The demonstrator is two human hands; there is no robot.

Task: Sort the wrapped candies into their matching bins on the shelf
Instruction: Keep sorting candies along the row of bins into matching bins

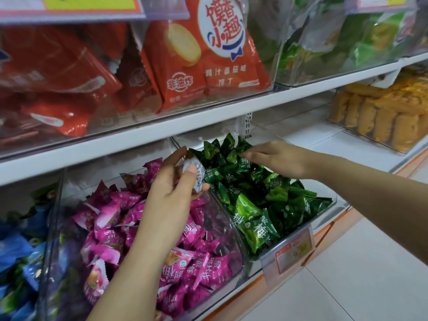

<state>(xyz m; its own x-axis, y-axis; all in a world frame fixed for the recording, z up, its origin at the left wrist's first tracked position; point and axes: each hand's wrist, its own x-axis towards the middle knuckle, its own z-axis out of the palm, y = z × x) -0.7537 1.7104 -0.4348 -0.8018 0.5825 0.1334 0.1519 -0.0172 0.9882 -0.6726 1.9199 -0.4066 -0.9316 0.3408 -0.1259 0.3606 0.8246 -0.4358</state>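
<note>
My left hand point(172, 184) hovers over the pink bin and grips a few wrapped candies point(196, 174), their white printed backs showing. Beneath it lies a clear bin of pink candies point(143, 228). To its right a clear bin holds green candies point(261, 200). My right hand point(275, 159) reaches into the back of the green bin, its fingertips among the green wrappers; whether it pinches one is hidden. A bin of blue candies point(18, 251) sits at the far left.
The white shelf board point(162, 128) above carries clear bins of red snack bags point(203, 54) and green packets point(361, 42). Orange wrapped snacks point(389, 114) fill a bin at the right. A price tag point(291, 253) hangs on the green bin's front. White floor tiles lie at the lower right.
</note>
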